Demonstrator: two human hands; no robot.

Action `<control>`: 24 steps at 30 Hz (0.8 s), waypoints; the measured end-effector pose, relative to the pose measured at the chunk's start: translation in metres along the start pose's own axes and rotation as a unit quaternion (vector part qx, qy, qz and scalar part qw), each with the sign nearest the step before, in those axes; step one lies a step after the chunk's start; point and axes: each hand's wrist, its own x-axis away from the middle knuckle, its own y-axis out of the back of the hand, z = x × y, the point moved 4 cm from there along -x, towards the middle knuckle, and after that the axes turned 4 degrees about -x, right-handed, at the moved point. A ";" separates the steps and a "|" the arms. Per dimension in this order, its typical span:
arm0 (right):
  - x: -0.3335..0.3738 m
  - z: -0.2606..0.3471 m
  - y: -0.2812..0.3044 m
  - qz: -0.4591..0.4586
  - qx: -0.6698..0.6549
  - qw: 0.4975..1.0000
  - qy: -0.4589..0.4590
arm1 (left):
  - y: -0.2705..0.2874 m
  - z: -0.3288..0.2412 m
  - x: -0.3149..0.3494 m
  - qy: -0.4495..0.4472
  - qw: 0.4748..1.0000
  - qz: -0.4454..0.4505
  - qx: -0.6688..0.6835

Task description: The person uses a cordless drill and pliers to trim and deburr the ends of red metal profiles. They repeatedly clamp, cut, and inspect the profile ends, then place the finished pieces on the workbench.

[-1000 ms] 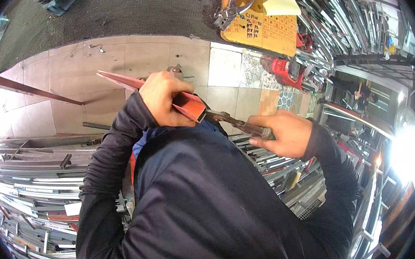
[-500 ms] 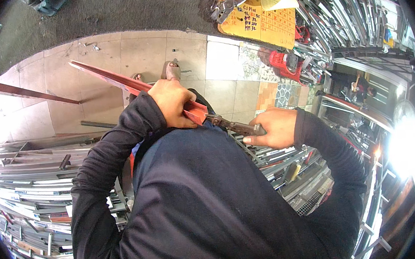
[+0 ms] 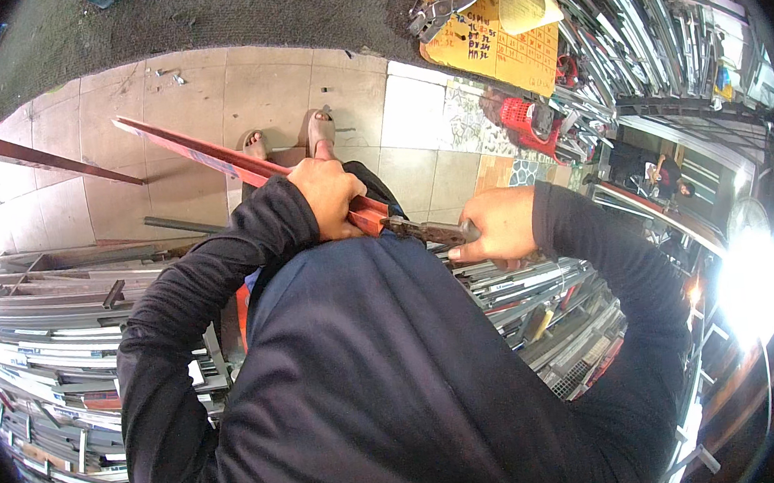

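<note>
A long red metal channel (image 3: 195, 155) slants from the far left down to a near end in front of my lap. Just behind that end, my left hand (image 3: 325, 196) is closed around the channel. My right hand (image 3: 500, 224) grips the handles of dark metal pliers (image 3: 432, 231). Their jaws meet the channel's near end; exactly how they bite on it is too small to tell.
On the dark carpeted surface at the top lie another pair of pliers (image 3: 445, 6) and a yellow written card (image 3: 498, 38). Metal profiles (image 3: 55, 335) are stacked at left and upper right. A red basket (image 3: 524, 124) stands right; another red bar (image 3: 48, 159) is at left.
My right hand and the pliers have shifted slightly left and up, and the pliers' handles look closer together. My left hand keeps its hold on the channel. The whole view has tilted a little.
</note>
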 end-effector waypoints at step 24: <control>0.090 -0.014 0.026 -0.357 0.086 0.917 0.155 | 0.124 0.004 0.048 0.036 0.969 -0.230 0.087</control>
